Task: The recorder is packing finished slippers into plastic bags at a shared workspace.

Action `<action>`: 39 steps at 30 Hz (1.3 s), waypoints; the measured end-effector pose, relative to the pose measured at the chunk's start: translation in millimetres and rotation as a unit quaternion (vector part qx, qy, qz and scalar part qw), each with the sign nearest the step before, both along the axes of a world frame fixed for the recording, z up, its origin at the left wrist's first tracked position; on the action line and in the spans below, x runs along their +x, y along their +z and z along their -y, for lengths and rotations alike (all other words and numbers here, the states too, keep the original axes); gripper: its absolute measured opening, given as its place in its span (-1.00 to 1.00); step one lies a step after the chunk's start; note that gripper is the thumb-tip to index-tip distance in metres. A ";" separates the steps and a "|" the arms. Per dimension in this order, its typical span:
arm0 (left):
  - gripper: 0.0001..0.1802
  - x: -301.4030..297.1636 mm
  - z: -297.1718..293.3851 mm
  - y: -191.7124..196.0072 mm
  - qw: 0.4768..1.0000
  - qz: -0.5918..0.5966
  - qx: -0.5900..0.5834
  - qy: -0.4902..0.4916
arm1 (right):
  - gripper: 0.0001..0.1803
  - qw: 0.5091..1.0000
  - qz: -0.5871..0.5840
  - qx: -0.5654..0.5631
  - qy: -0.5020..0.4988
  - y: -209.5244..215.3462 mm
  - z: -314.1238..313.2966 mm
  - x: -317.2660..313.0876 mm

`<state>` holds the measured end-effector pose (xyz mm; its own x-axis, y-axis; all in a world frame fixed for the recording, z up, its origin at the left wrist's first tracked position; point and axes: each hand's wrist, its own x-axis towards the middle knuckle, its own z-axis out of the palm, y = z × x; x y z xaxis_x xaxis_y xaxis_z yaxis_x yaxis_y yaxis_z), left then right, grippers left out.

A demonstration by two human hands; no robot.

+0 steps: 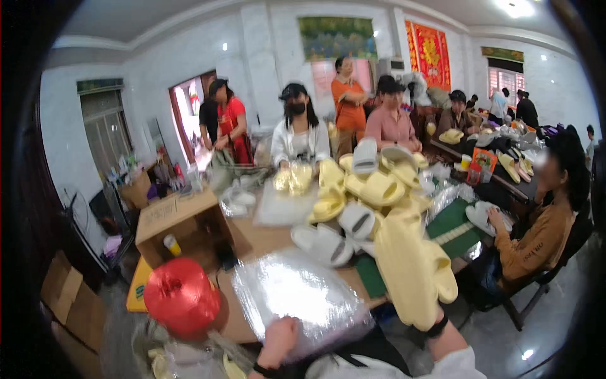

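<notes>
Red roll (182, 295) l. of my L hand (281, 335), which is curled at the clear plastic's (297, 287) near edge; can't tell if it's pinching any. Grey slippers (323, 245) beyond, btwn hands. Yellow slippers (404, 268) held up in my R hand (440, 316), fingers hidden behind.

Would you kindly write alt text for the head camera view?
The person's right hand, mostly hidden, holds up yellow slippers; the left hand touches shiny clear plastic on a worktable. Beyond are a slipper pile and several people.
</notes>
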<state>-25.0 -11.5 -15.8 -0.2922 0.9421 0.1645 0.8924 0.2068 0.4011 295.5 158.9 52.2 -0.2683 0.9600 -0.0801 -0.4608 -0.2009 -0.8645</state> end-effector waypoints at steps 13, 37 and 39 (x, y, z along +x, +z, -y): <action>-0.73 11.3 -0.4 50.2 0.991 0.112 0.070 0.029 | -0.74 0.837 0.308 0.279 0.357 -0.6 55.3 -15.3; -0.54 24.5 10.8 81.2 0.974 -0.140 0.178 0.003 | -0.71 0.733 0.447 0.478 0.187 -24.1 41.8 -160.8; -0.56 25.8 10.4 77.4 0.981 -0.125 0.147 -0.031 | -0.71 0.712 0.476 0.476 0.200 -31.2 46.5 -140.5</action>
